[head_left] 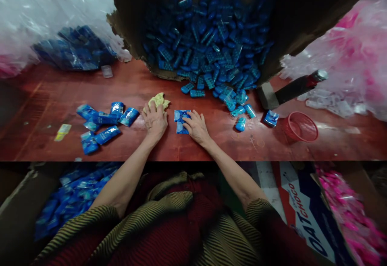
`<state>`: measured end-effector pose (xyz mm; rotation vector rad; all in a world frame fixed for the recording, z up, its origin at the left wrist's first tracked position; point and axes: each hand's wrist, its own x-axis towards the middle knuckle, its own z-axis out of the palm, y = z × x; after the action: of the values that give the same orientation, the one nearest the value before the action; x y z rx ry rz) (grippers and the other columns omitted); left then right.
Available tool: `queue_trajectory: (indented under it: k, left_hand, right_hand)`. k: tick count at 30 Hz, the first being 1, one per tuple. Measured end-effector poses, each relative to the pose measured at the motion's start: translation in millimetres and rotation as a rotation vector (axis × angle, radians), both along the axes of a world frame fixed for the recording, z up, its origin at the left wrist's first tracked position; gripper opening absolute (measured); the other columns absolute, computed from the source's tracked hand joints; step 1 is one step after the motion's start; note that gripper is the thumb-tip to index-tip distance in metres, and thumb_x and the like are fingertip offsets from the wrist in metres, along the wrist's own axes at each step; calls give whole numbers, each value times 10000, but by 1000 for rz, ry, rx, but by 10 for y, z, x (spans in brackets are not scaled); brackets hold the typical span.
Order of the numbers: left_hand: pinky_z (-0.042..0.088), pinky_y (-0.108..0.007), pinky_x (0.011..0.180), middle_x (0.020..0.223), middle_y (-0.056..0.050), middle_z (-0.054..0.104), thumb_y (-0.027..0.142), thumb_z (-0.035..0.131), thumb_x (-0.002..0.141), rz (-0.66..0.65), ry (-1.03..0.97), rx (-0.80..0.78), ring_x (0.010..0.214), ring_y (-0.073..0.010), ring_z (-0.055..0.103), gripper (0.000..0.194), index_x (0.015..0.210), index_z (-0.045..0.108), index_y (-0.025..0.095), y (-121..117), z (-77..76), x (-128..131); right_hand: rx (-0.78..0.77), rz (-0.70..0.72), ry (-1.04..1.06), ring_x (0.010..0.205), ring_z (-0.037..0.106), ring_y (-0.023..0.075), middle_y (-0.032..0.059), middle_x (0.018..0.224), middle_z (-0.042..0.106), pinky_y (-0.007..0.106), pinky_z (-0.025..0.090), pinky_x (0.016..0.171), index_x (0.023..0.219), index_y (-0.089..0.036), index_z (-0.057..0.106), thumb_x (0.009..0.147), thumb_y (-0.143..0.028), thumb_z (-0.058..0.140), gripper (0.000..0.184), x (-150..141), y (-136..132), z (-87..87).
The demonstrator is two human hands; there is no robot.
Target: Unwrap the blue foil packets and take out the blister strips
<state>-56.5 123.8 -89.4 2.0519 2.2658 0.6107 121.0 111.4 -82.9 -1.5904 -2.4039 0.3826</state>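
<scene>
My left hand (156, 123) lies palm down on the table with its fingers spread over a crumpled yellow cloth (161, 98). Beside it, my right hand (198, 128) is also open, its fingertips touching the right side of flat blue printed packaging pieces (181, 128). These lie on the tabletop between my hands, partly covered by the fingers. Left of my left hand is a loose group of blue wrapped packs (104, 117). To the right of my right hand, a few small blue capsule-shaped items (240, 123) lie apart from a large heap (217, 48).
A torn cardboard box (133, 36) holds the heap at the back. At right stand a red plastic basket (302, 127), a blue pack (271, 118) and a dark hammer-like tool (290, 92). Clear and pink plastic bags (347, 52) pile up behind. Blue packs (78, 197) fill a box below the table edge.
</scene>
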Motion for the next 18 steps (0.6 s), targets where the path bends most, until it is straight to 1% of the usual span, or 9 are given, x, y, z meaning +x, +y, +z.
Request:
queue_trajectory:
  k: [2,4,7,9,12,14,16,17,18]
  left_hand:
    - [223,-535,1030,1418,-170,384,308,401,855,1,0,-6,1297,-365,299,424,1227,538,157,-9,3,-14]
    - [222,-540,1026,1422,-157,384,311,400,858,10,-6,-12,1291,-366,306,418,1229,537,177,-15,4,-33]
    - [226,-558,1015,1419,-167,383,312,389,864,19,-41,-20,1291,-377,299,411,1220,540,174,31,7,-50]
    - [226,-566,1014,1410,-178,386,308,364,875,26,-62,-34,1297,-381,291,406,1207,544,161,99,18,-59]
    - [206,-570,1033,1404,-187,387,306,358,880,41,-84,-43,1316,-381,270,408,1208,537,143,150,65,-76]
    - [172,-564,1061,1424,-199,353,324,397,870,51,-119,-5,1346,-378,225,436,1244,505,127,65,117,-79]
    - [166,-536,1085,1440,-204,323,353,434,863,40,-192,76,1362,-359,210,481,1281,461,117,-142,171,-55]
    - [203,-509,1087,1437,-194,330,366,436,868,16,-254,120,1355,-338,241,487,1291,444,126,-279,193,-26]
    - [269,-479,1067,1400,-186,379,373,437,872,-15,-346,146,1313,-313,332,475,1285,440,137,-422,210,17]
  right_hand:
    - [11,-37,22,1342,315,295,81,1386,469,559,232,1075,1264,-236,540,912,-303,470,365,-19,11,35]
    - [15,-48,20,1335,317,304,104,1390,459,553,246,1064,1306,-209,497,910,-305,472,409,-15,-14,83]
    - [60,-53,1,1315,327,302,116,1389,451,523,255,1053,1321,-202,478,910,-330,469,430,46,-148,125]
    - [87,-56,-26,1269,367,294,115,1354,481,489,279,1028,1286,-211,515,914,-331,460,395,98,-265,105]
    - [89,-81,-49,1151,444,269,110,1256,551,425,325,957,1177,-216,602,920,-309,442,316,131,-387,8]
    - [94,-103,-28,1089,470,250,98,1196,585,396,331,926,1119,-224,638,925,-300,432,293,124,-408,-58]
    - [96,-122,8,1067,477,243,90,1164,600,382,329,914,1094,-232,656,924,-301,435,287,115,-402,-89]
    - [95,-131,30,1067,477,242,88,1162,601,379,328,913,1098,-236,658,922,-304,441,287,114,-400,-86]
    - [95,-143,55,1072,476,242,87,1166,599,376,328,916,1111,-240,655,920,-310,445,292,114,-402,-74]
